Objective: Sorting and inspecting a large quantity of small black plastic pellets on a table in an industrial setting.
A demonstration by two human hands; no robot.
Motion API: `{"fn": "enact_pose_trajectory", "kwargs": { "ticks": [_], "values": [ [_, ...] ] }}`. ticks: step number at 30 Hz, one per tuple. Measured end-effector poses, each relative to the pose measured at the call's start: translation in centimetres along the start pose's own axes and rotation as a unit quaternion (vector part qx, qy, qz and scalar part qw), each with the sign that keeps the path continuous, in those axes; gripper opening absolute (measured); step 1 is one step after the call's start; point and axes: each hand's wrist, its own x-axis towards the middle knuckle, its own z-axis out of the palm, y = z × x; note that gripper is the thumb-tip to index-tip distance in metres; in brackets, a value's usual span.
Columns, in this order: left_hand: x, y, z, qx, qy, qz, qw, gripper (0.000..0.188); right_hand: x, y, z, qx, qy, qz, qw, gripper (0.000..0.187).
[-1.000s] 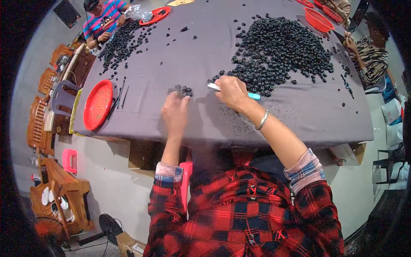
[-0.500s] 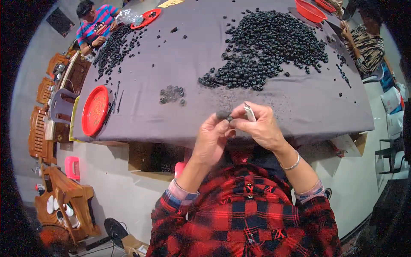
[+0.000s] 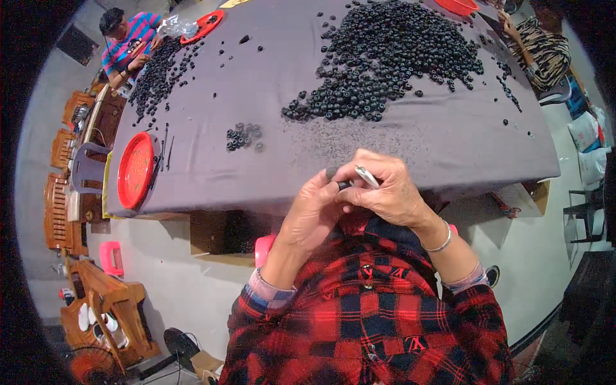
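Note:
Over the front edge of the cloth-covered table, my two hands meet. My left hand pinches a small black round bead between thumb and fingers; a dark covering or stain shows on one fingertip. My right hand is closed round a slim whitish tool, its far end sticking up past the fingers. The right fingertips press against the bead, and the tool's working end is hidden. Beyond the hands, dark crumbs lie scattered on the cloth. To their left sits a small cluster of beads.
A large heap of black beads covers the far right of the table. Near the left edge lie a red tray and thin dark sticks. Another person sits beside a second bead heap; someone in patterned sleeves is far right.
The whole view has shifted a little, so the table's things appear farther left and higher. My hands have drawn closer together, and the tool leans more to the left.

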Motion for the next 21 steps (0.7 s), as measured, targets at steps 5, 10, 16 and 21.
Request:
{"fn": "enact_pose_trajectory", "kwargs": {
  "ticks": [5,10,16,21],
  "values": [
    [-0.2,-0.3,-0.6,0.005,-0.012,0.025,1.0,0.024,-0.1,-0.4,0.1,0.059,-0.009,0.034,0.998,0.01],
    [-0.1,-0.5,-0.5,-0.026,-0.017,0.029,0.999,0.024,-0.2,-0.7,0.0,0.154,-0.015,0.103,0.983,0.007],
    [0.0,-0.5,-0.8,-0.034,-0.011,0.02,0.999,0.025,-0.1,-0.2,0.0,0.2,-0.007,0.161,0.967,0.007],
    [-0.1,-0.3,-0.7,-0.08,0.021,0.036,0.996,0.011,-0.2,0.7,-1.0,-0.065,0.056,0.0,0.996,0.016]
  ]
}}
